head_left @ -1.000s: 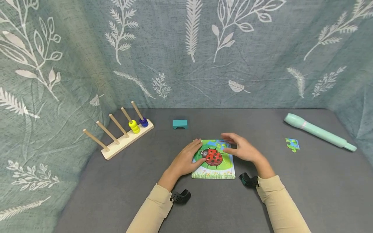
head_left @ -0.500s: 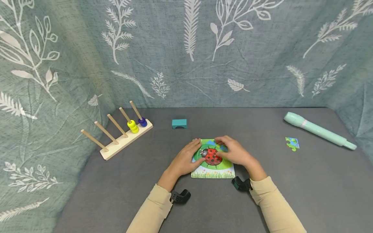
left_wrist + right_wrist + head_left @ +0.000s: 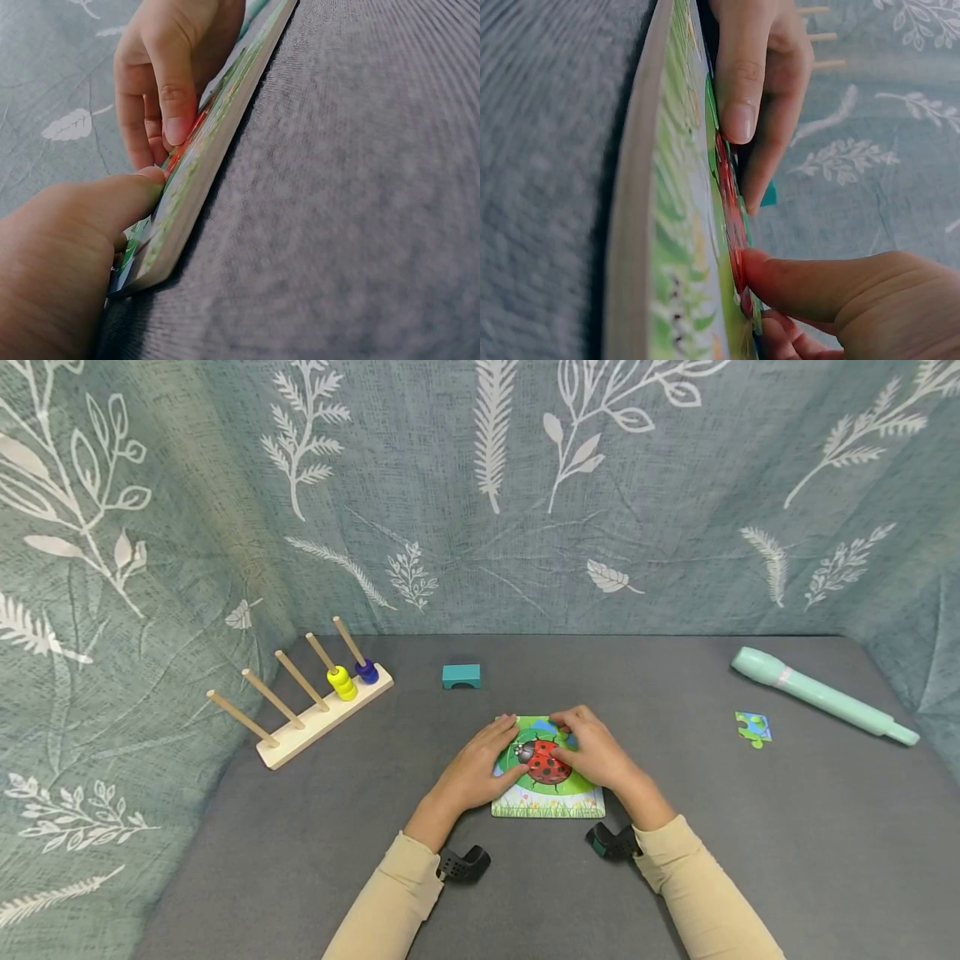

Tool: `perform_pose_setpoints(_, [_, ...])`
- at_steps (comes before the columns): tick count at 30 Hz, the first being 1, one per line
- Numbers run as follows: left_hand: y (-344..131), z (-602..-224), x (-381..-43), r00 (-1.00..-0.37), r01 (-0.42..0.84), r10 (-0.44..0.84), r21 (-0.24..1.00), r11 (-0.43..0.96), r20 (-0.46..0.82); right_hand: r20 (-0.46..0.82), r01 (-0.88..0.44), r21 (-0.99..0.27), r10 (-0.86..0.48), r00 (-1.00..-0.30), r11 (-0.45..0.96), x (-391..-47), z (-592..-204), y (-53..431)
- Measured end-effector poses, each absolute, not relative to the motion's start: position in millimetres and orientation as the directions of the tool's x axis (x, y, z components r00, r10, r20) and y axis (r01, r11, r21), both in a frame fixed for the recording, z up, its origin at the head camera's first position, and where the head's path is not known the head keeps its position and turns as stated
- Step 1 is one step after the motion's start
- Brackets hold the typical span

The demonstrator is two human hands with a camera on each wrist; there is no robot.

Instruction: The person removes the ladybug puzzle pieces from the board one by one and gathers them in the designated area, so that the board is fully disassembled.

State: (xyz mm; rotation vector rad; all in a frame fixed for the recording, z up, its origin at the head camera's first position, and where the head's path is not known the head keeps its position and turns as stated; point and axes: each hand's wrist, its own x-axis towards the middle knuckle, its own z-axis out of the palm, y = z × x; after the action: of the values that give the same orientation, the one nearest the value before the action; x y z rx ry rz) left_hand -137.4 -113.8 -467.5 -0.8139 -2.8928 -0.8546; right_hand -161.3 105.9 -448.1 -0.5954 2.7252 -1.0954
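Near the tabletop's back left corner, a wooden peg stacker slanted along the left edge; of its 5 pegs, the 4th from the left carried yellow rings and the 5th dark blue rings. Next came a teal arch block, near the back edge.

The left hand was spread, its thumb laid on the ladybug jigsaw puzzle and its fingers over the puzzle's back left corner. The puzzle lay flat in the middle of the tabletop, well apart from the back edge. The right hand was partly spread, thumb on the red ladybug and fingers bent down near the puzzle's back edge, with a gap between them; whether it pinched a piece, I could not tell.

Further right, 1 loose jigsaw piece lay apart from the puzzle. Beyond it, a mint-green tapered tube slanted from near the back right corner along the right edge.
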Motion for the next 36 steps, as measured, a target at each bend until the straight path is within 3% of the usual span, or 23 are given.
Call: perform_pose_setpoints(36, [-114.4, -463.4, -134.6, -0.869, 0.470, 0.474, 0.530, 0.705, 0.140, 0.124, -0.357, -0.694, -0.384, -0.915, 0.626, -158.6, -450.2, 105.5])
